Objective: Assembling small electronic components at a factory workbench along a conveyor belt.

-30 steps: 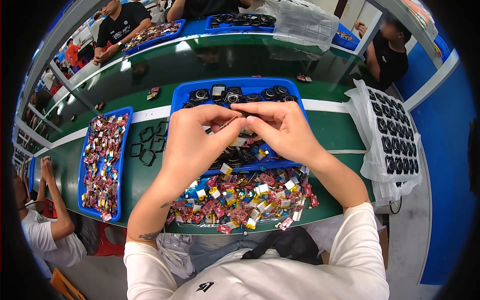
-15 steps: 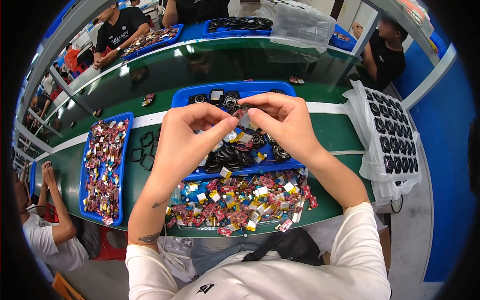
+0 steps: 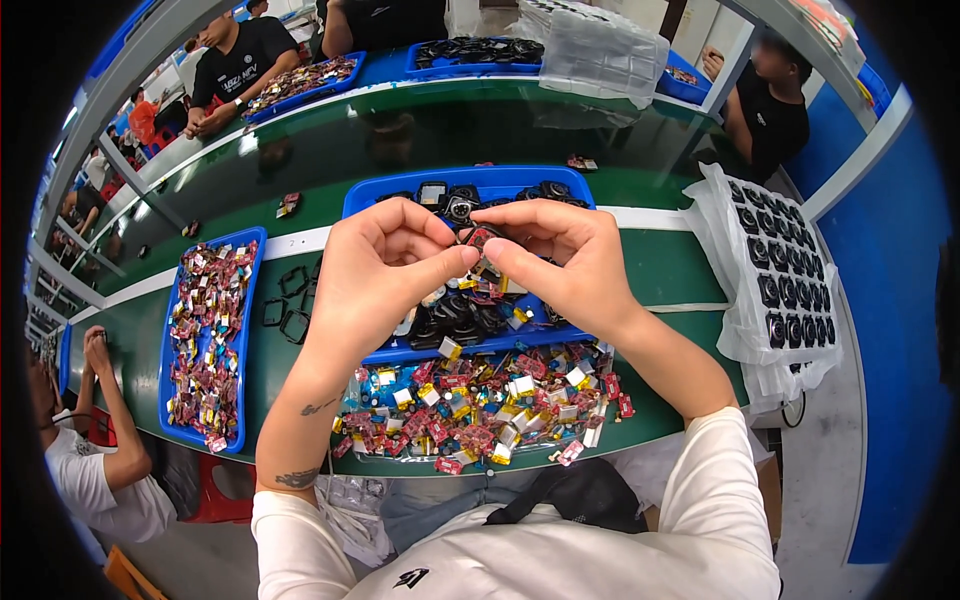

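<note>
Location: factory floor, apparently a small-electronics line. I am at a long green bench (image 3: 682, 268) with a white strip (image 3: 648, 217) running along it. Red circuit boards (image 3: 481, 437) lie in bulk, heaped before me and filling a blue tray (image 3: 247, 350) at my left. Black watch-like cases (image 3: 777, 328) stand in rows at my right. Co-workers (image 3: 245, 65) are spread across from me and to my left. Metal framework (image 3: 862, 155) spans the line; red stool (image 3: 222, 490) noted, lower left.
</note>
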Demonstrator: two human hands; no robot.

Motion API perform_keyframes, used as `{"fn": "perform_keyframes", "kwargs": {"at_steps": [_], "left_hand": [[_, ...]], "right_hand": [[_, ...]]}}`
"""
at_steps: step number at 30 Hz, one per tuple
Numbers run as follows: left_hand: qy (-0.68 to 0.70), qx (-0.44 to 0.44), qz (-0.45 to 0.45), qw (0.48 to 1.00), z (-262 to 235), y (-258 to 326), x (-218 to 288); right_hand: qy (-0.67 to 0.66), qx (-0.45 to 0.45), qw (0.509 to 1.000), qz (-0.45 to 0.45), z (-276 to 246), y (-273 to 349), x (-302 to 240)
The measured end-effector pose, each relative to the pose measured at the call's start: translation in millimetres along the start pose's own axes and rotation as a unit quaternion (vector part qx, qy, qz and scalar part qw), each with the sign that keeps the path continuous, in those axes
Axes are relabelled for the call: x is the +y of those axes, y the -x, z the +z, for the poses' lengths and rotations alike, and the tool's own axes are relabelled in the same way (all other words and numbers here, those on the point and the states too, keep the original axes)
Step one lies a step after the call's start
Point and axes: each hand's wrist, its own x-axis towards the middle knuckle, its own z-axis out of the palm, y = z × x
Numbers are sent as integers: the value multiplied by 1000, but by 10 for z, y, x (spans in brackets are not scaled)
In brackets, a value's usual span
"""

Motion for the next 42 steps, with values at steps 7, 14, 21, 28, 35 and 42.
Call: {"fn": "perform_keyframes", "kwargs": {"at_steps": [7, 14, 21, 28, 35, 42], "left_hand": [[-10, -9, 10, 1000, -32, -41, -11], [-6, -20, 23, 1000, 6, -16, -79], [-86, -9, 53, 995, 1, 31, -31], [-132, -4, 74, 989, -16, 51, 34], [-171, 4, 110, 979, -70, 78, 32], [-183, 3, 131, 974, -78, 64, 45]], "right_hand": [[-52, -9, 998, 34, 20, -15, 21], [-34, 11, 999, -18, 39, 20, 78], [-8, 16, 999, -37, 59, -10, 30], [66, 4, 997, -46, -2, -16, 71], [-16, -2, 1000, -2, 30, -22, 134], [5, 4, 1000, 7, -2, -4, 123]]}}
